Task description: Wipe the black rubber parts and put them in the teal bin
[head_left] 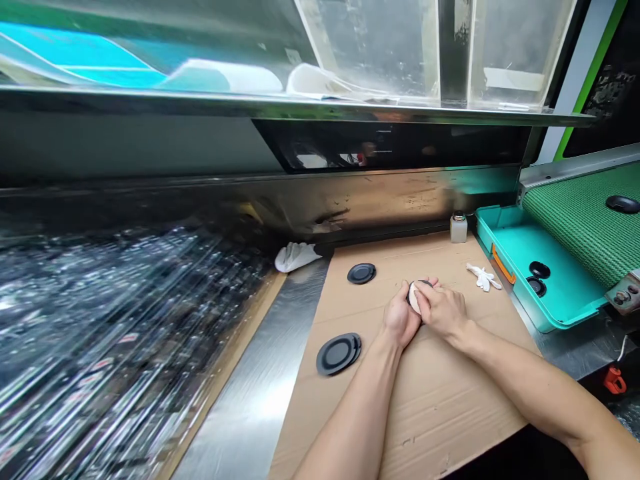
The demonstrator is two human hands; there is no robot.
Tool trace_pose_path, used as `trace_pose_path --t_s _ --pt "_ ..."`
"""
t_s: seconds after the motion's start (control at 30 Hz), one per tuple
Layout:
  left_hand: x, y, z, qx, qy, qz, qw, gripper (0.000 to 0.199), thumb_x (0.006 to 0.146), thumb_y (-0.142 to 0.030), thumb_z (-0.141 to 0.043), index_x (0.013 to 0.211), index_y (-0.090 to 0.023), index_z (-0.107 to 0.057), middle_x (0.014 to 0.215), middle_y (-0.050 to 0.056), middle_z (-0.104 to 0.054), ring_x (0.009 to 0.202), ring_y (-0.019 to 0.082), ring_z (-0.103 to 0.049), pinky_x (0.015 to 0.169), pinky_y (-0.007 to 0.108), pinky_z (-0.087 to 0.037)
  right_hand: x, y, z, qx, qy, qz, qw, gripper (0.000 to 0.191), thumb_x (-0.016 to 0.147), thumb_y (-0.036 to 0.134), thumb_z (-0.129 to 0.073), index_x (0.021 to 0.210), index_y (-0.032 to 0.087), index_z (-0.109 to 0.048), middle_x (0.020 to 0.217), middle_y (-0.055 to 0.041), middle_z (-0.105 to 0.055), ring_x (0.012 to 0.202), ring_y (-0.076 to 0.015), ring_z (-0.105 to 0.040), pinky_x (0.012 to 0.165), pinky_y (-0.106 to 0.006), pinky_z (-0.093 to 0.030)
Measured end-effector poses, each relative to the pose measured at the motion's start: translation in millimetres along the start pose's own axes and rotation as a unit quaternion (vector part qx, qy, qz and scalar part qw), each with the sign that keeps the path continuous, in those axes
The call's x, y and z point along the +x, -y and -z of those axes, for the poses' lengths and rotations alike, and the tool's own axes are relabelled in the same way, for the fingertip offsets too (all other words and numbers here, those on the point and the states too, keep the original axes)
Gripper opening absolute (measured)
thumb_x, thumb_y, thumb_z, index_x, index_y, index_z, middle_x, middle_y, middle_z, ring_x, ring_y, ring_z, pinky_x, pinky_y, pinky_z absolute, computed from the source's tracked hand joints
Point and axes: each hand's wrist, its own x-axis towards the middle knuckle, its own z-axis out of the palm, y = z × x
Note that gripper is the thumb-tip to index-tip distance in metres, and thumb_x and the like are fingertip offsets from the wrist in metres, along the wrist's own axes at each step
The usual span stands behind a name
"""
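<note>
The left hand [401, 319] cups a dark disc [425, 283]; the right hand [445, 312], fingers pinched together, presses a white pad [414, 299] to its face. The disc lies between both palms, tilted, its edge toward the left fingers. Leftward on the cardboard [450, 413] sit black lids, one group near [336, 354], another farther [361, 273]. Right, beyond a crumpled white cloth [483, 277], is a turquoise tray [570, 267]. No writing is legible.

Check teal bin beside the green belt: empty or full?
Neither: the teal bin is partly filled. Two black round parts lie in it; much of its visible floor is bare.
</note>
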Motion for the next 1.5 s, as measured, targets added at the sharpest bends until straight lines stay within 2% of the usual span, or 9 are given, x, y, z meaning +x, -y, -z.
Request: trace_pose_path --t_s 0.1,0.3,0.43,0.6,0.77,0.93,1.07,1.27,1.5 --pt "-2 0 -1.3 0.012 -0.011 -0.015 1.000 0.044 0.106 -0.033 -0.033 0.110 -0.010 -0.069 0.110 0.016 -0.076 0.113 0.026 -0.069 0.104 0.046 -0.054 -3 -1 1 -0.004 -0.008 -0.035 0.999 0.040 0.104 0.044 -0.037 0.131 0.036 -0.066 0.098 -0.0058 -0.077 0.084 -0.0233 -0.070 0.075 -0.029 -0.049" --pt "-6 -2 -2.9 -0.004 -0.016 -0.008 1.000 0.047 0.107 -0.036 -0.030 0.111 -0.009 -0.068 0.114 0.019 -0.074 0.113 0.024 -0.070 0.103 0.042 -0.055 -7 -2 -4 0.021 0.009 0.012 1.000 0.038 0.103 0.046 -0.041 0.132 0.038 -0.064 0.103 -0.0045 -0.077 0.089 -0.0247 -0.070 0.077 -0.031 -0.049" --pt "-6 -10 2.2 -0.023 -0.074 -0.080 0.994 0.046 0.107 -0.038 -0.030 0.110 -0.009 -0.067 0.112 0.018 -0.074 0.108 0.024 -0.072 0.092 0.038 -0.060 4 -22 16 0.009 -0.008 -0.021 1.000 0.039 0.105 0.045 -0.038 0.123 0.033 -0.070 0.106 -0.0064 -0.075 0.098 -0.0246 -0.067 0.087 -0.034 -0.047" --pt "-5 -14 9.0 -0.026 -0.072 -0.090 0.993 0.050 0.106 -0.043 -0.029 0.107 -0.010 -0.066 0.113 0.020 -0.073 0.102 0.025 -0.073 0.082 0.037 -0.060 15 -61 44 -0.127 -0.083 -0.088 0.985 0.033 0.101 0.040 -0.047 0.114 0.020 -0.071 0.120 -0.0180 -0.066 0.118 -0.0340 -0.055 0.095 -0.044 -0.044" --pt "0 1 4.8 0.067 -0.033 -0.108 0.991 0.041 0.103 -0.042 -0.043 0.108 -0.010 -0.068 0.106 0.017 -0.076 0.091 0.022 -0.074 0.080 0.034 -0.058 20 -81 50 -0.115 -0.006 -0.121 0.986 0.028 0.098 0.023 -0.046 0.113 0.018 -0.069 0.113 -0.0169 -0.066 0.101 -0.0289 -0.064 0.085 -0.037 -0.047" --pt "-2 24 -3.0 0.200 0.087 -0.096 0.971 0.029 0.094 -0.038 -0.063 0.105 -0.014 -0.076 0.087 0.008 -0.077 0.074 0.019 -0.070 0.070 0.027 -0.053 67 -65 71 -0.099 -0.128 -0.085 0.983 0.038 0.101 0.023 -0.040 0.132 0.023 -0.062 0.114 -0.0131 -0.064 0.102 -0.0256 -0.063 0.086 -0.033 -0.046" --pt "-11 34 -8.4 0.224 0.163 -0.084 0.957 0.030 0.092 -0.041 -0.065 0.100 -0.015 -0.078 0.075 0.006 -0.074 0.069 0.020 -0.068 0.066 0.027 -0.051 129 -59 97 -0.149 -0.145 -0.087 0.974 0.041 0.100 0.022 -0.039 0.130 0.023 -0.067 0.118 -0.0162 -0.062 0.107 -0.0291 -0.061 0.087 -0.036 -0.047" --pt "-6 22 -12.6 0.097 0.098 -0.036 0.990 0.045 0.092 -0.055 -0.060 0.101 -0.012 -0.070 0.091 0.017 -0.077 0.069 0.022 -0.072 0.056 0.030 -0.052 178 -73 107 -0.226 -0.004 -0.016 0.974 0.037 0.093 0.018 -0.054 0.122 0.026 -0.075 0.121 -0.0154 -0.065 0.107 -0.0265 -0.064 0.091 -0.033 -0.048" --pt "-7 -1 -10.8 -0.047 0.094 0.005 0.994 0.034 0.096 -0.034 -0.042 0.113 -0.011 -0.062 0.101 0.021 -0.076 0.081 0.026 -0.074 0.061 0.032 -0.054 191 -74 112 -0.253 -0.002 -0.010 0.967 0.032 0.092 0.019 -0.055 0.115 0.019 -0.076 0.116 -0.0165 -0.072 0.105 -0.0272 -0.066 0.085 -0.033 -0.049"
